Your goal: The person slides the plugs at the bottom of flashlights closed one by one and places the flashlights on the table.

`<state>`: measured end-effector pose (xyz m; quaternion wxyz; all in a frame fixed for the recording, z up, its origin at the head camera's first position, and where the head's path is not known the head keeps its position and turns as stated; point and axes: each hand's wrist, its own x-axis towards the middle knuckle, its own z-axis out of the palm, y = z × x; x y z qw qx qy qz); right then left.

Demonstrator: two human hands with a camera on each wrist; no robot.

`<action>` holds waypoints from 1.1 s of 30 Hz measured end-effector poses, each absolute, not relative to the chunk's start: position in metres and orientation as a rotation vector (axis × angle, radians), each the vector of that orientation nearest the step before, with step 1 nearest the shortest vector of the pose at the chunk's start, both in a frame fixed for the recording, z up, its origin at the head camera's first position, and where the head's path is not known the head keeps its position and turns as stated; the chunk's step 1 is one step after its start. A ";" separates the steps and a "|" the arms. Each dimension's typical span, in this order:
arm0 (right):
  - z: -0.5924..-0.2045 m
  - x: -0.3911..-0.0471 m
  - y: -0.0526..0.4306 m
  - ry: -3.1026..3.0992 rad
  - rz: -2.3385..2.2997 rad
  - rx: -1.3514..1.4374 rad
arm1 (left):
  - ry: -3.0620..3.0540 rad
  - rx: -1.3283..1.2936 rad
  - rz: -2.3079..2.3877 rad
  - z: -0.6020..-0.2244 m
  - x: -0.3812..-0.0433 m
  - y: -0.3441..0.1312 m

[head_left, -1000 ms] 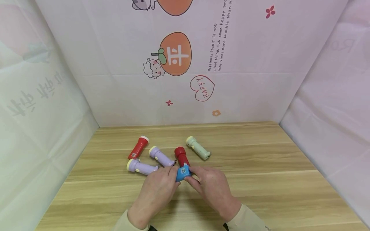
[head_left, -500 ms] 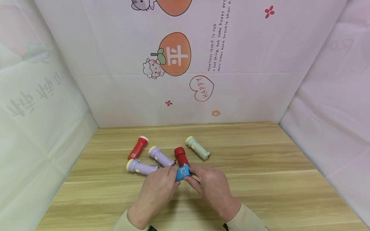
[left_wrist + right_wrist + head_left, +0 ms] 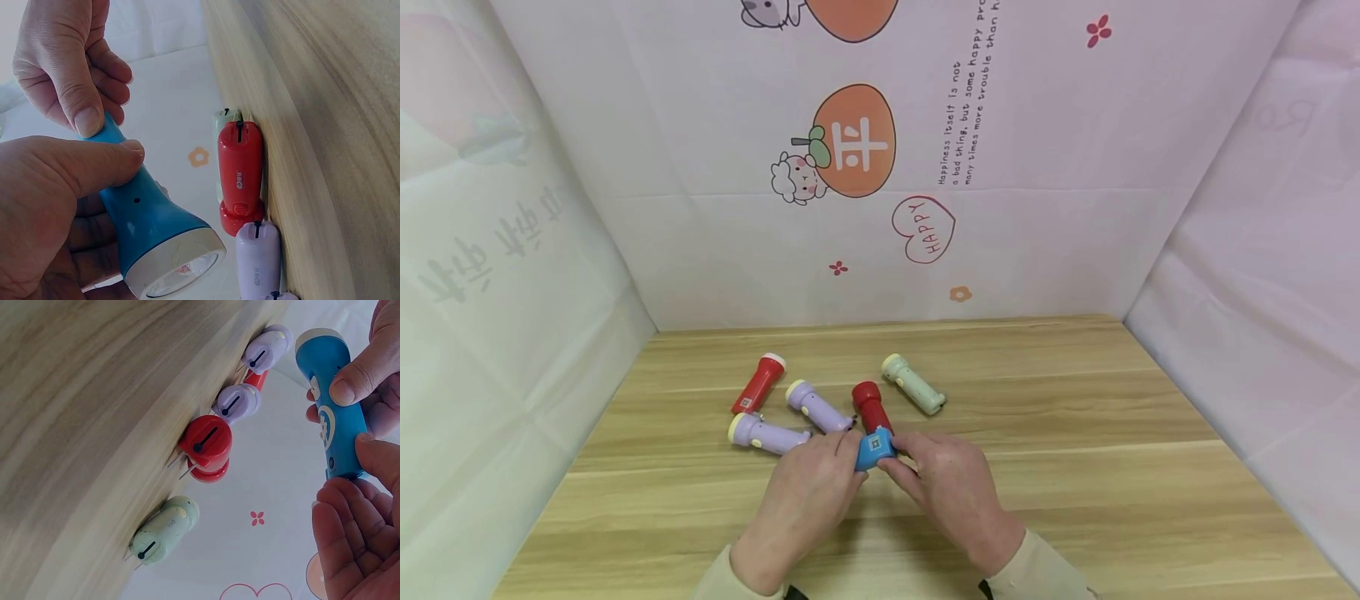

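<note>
Both hands hold a blue flashlight (image 3: 874,450) above the near middle of the table. My left hand (image 3: 811,485) grips its body, thumb along the side, in the left wrist view, where the pale rim and clear lens (image 3: 182,276) face down. My right hand (image 3: 951,487) pinches the tail end between thumb and fingers. A white round button plate (image 3: 325,425) shows on the barrel in the right wrist view. Most of the flashlight is hidden by the left hand in the head view. Just beyond it lies a dark red flashlight (image 3: 868,402).
Two purple flashlights (image 3: 820,408) lie to the left, the nearer one partly behind the left hand. Another red flashlight (image 3: 760,383) with a white rim is farther left. A pale green flashlight (image 3: 915,386) lies at the back right. White printed cloth (image 3: 1037,208) encloses the wooden table (image 3: 1075,467).
</note>
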<state>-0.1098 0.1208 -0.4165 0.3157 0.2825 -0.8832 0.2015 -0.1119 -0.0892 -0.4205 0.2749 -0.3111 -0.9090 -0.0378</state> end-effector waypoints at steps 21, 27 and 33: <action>-0.417 -0.110 0.120 -2.308 0.545 0.744 | -2.426 -0.833 -0.109 -0.421 -0.112 -0.090; -0.417 -0.110 0.119 -2.292 0.544 0.747 | -2.417 -0.832 -0.106 -0.421 -0.111 -0.091; -0.417 -0.110 0.119 -2.287 0.545 0.746 | -2.412 -0.833 -0.115 -0.422 -0.111 -0.091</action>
